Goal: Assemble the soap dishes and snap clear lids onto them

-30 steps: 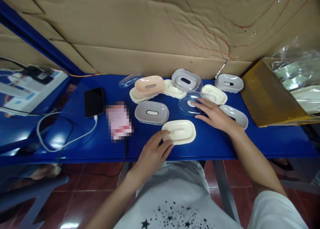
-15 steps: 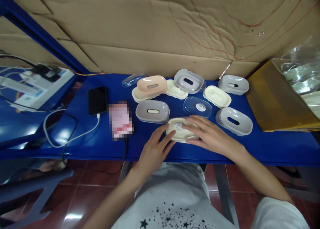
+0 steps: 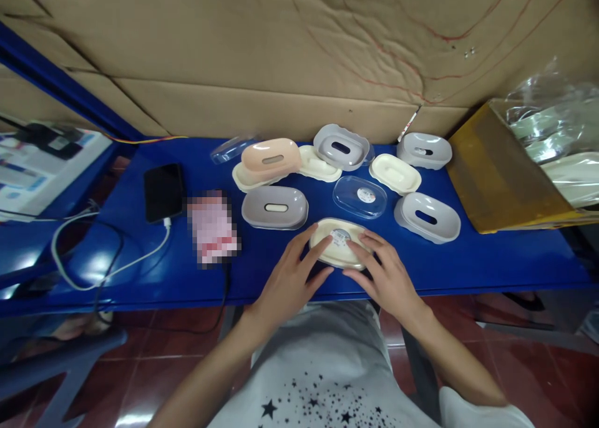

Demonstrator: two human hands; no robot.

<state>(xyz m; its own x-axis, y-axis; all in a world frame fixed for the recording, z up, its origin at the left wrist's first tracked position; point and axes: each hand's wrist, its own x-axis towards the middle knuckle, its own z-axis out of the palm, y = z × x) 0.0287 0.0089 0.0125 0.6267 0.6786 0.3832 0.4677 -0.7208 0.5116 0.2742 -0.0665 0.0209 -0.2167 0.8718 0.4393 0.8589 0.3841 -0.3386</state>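
A cream oval dish (image 3: 337,256) with a clear cover and a round label lies near the table's front edge. My left hand (image 3: 292,272) rests on its left side, fingers spread over the rim and cover. On the right side my right hand (image 3: 386,269) touches it in the same way, fingers apart. Just behind are a grey dish (image 3: 299,213) and a loose clear lid (image 3: 346,194) with a label. Another grey dish (image 3: 447,219) sits to the right of my right hand.
Further back stand a peach dish (image 3: 253,156), a wavy grey dish (image 3: 322,141) and a cream dish (image 3: 395,173). A phone (image 3: 163,194) with a white cable and a blurred pink item (image 3: 213,227) lie left. A cardboard box (image 3: 496,172) stands right.
My right hand has drawn back and down to the right side of the cream dish, its fingers now spread along the edge. The camera view has shifted slightly.
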